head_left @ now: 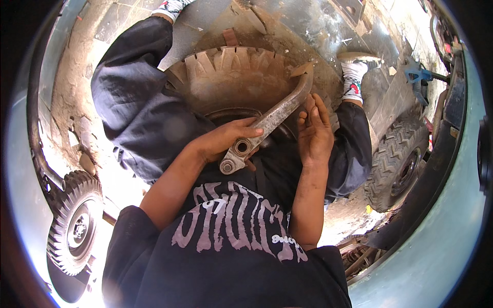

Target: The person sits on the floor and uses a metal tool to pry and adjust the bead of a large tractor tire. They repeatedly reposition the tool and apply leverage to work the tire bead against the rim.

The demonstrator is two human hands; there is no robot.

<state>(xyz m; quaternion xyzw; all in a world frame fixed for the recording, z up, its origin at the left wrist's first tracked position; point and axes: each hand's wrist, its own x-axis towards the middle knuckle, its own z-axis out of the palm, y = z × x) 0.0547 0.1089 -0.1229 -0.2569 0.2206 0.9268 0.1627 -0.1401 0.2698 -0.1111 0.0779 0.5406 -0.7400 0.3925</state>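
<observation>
My left hand [231, 136] is closed around a worn, grimy metal arm [280, 110], which lies diagonally across my lap. Its lower end has a ringed bore [242, 147] and a bolt-like round fitting [226, 166]; the far end bends upward to the right. My right hand [314, 133] is beside the upper part of the arm, fingers curled; what they hold, if anything, I cannot make out. A large dusty tyre [231, 66] lies flat between my legs, beneath the arm.
My feet rest at either side on dirty, broken tiled ground [118, 36]. A wheel [77, 228] stands at left, another tyre [390, 159] at right, near a blue tool [418, 76]. Pale blue curved metal panels [436, 236] and a pipe [51, 174] border the space.
</observation>
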